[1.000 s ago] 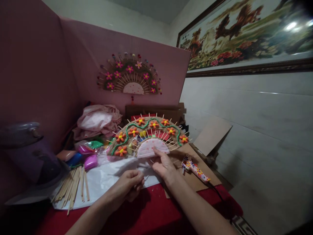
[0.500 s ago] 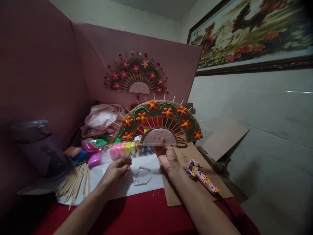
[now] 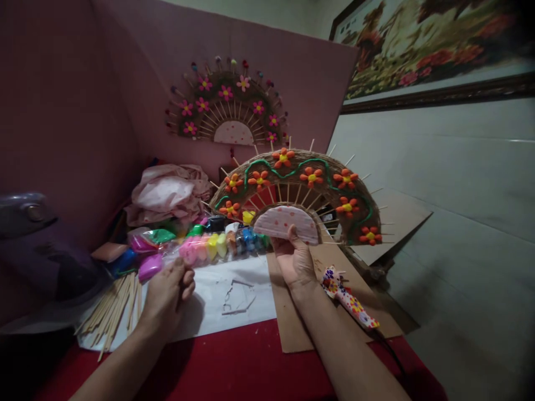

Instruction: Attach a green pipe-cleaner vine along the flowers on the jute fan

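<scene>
A half-round decorative fan (image 3: 292,178) is held up in front of me, tilted with its right side lower. It has a twine-wrapped band, orange clay flowers, a wavy green strand and thin sticks poking out around the rim. My right hand (image 3: 295,262) grips the pale dotted half-circle at its base, thumb in front and the other fingers behind. My left hand (image 3: 169,292) hovers over the white sheet (image 3: 251,273) with its fingers curled in and nothing visible in them. Close to that hand lie a bundle of wooden sticks (image 3: 112,309) and bags of coloured clay (image 3: 209,248).
A flower-patterned glue gun (image 3: 349,298) with a cord rests on a cardboard sheet (image 3: 292,328) at right. Crumpled pink cloth (image 3: 169,192) and a large flask (image 3: 37,250) stand left. A second fan (image 3: 228,106) with pink flowers hangs on the pink panel behind.
The fan has come nearer and tilted down to the right in my right hand. My left hand has moved left, its fingers curling in more. The camera view has shifted slightly.
</scene>
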A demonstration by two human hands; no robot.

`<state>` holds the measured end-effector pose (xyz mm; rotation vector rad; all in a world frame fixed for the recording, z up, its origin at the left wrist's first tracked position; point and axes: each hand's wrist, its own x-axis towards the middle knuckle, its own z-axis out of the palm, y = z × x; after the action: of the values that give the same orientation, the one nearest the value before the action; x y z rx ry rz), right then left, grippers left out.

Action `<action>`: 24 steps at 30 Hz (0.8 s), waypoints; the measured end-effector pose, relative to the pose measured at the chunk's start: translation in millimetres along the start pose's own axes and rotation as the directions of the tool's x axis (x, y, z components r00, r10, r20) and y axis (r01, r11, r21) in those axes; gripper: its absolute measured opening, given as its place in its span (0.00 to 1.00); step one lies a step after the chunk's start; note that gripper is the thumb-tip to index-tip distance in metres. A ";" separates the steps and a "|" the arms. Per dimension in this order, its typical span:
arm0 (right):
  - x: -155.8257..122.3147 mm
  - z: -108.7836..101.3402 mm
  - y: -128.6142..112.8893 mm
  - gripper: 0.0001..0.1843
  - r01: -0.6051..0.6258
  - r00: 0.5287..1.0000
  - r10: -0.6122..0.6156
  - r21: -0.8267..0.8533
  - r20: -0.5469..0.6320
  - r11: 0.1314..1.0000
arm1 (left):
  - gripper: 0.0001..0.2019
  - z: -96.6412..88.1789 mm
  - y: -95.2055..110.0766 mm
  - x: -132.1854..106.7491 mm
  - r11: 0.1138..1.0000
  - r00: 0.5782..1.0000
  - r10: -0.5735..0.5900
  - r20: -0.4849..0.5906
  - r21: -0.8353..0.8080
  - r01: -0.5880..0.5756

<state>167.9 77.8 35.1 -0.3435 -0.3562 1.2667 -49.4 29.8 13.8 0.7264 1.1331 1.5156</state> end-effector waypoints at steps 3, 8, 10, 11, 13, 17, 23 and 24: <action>2.3 -3.5 2.1 0.22 0.006 1.000 -0.006 0.000 -0.020 1.000 | 0.12 -3.5 7.7 0.8 0.994 0.995 0.079 -0.066 -0.074 -0.083; -1.1 -4.9 11.4 0.21 -0.047 0.999 0.046 -0.032 -0.029 0.998 | 0.11 -2.9 0.0 2.2 1.000 1.000 -0.004 -0.003 -0.002 0.004; -4.1 -4.2 14.3 0.21 -0.058 0.998 0.057 -0.037 -0.017 0.998 | 0.14 4.7 -4.8 1.5 0.999 0.997 -0.040 0.060 0.007 0.040; -5.8 -3.7 15.5 0.21 -0.063 0.998 0.062 -0.031 -0.017 0.998 | 0.16 10.8 -6.2 0.9 0.997 0.992 -0.080 0.093 0.014 0.079; -9.1 -2.5 17.6 0.23 -0.081 0.996 0.081 -0.011 -0.030 0.997 | 0.18 27.5 -6.3 -0.3 0.977 0.960 -0.212 0.183 0.053 0.206; -15.4 -0.6 22.9 0.23 -0.111 0.993 0.111 -0.002 -0.042 0.994 | 0.15 69.3 -4.9 -3.2 0.968 0.887 -0.248 0.390 0.136 0.211; -22.6 -3.8 33.6 0.24 -0.160 0.985 0.155 -0.058 -0.078 0.985 | 0.11 107.4 -30.9 -3.5 0.917 0.909 -0.070 0.410 0.385 -0.103; -23.0 -4.1 34.3 0.24 -0.164 0.984 0.158 -0.064 -0.083 0.984 | 0.07 108.1 -36.8 -1.8 0.898 0.895 0.029 0.446 0.381 -0.219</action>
<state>134.2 64.5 14.7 -0.4879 -0.3122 1.3972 61.2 58.1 19.4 1.3875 1.0910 1.1306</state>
